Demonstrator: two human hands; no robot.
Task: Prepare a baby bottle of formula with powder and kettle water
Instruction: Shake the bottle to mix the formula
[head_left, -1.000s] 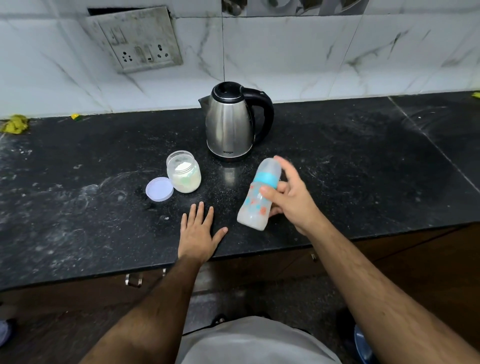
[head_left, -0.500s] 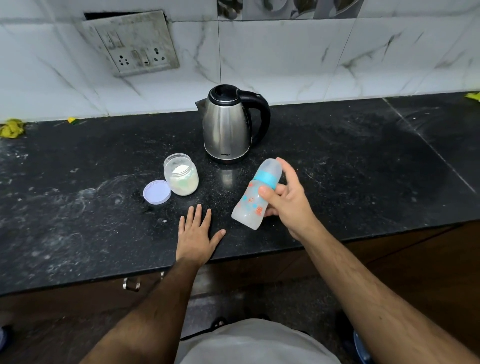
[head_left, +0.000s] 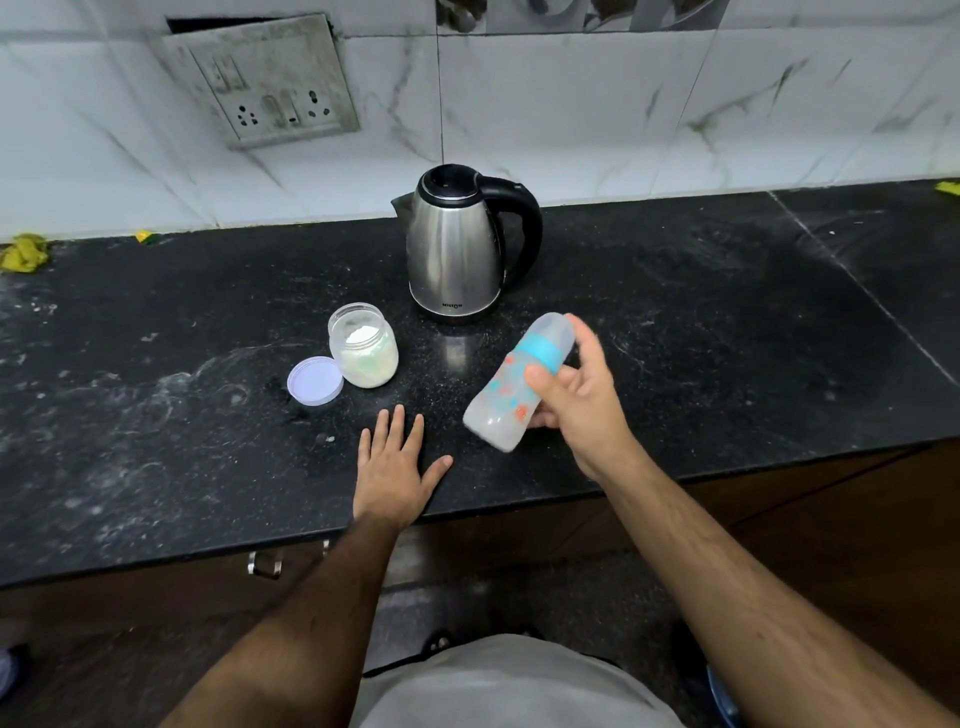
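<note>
My right hand (head_left: 582, 400) grips a capped baby bottle (head_left: 506, 395) with a blue collar and orange-blue print. It is held tilted above the black counter (head_left: 727, 322), base toward me and cap pointing up to the right, with whitish liquid inside. My left hand (head_left: 392, 467) lies flat on the counter near the front edge, fingers spread, holding nothing. An open jar of white powder (head_left: 363, 345) stands left of the bottle, its lilac lid (head_left: 315, 380) lying beside it. A steel kettle (head_left: 454, 249) with a black handle stands behind, lid shut.
A tiled wall with a socket plate (head_left: 265, 78) runs behind the counter. Yellow scraps (head_left: 23, 252) lie at the far left by the wall. White powder smears mark the left part of the counter. Wooden drawers sit under the front edge.
The bottle in my right hand has swung a little and tipped further to the right between frames, as in shaking. My left hand stays flat on the counter.
</note>
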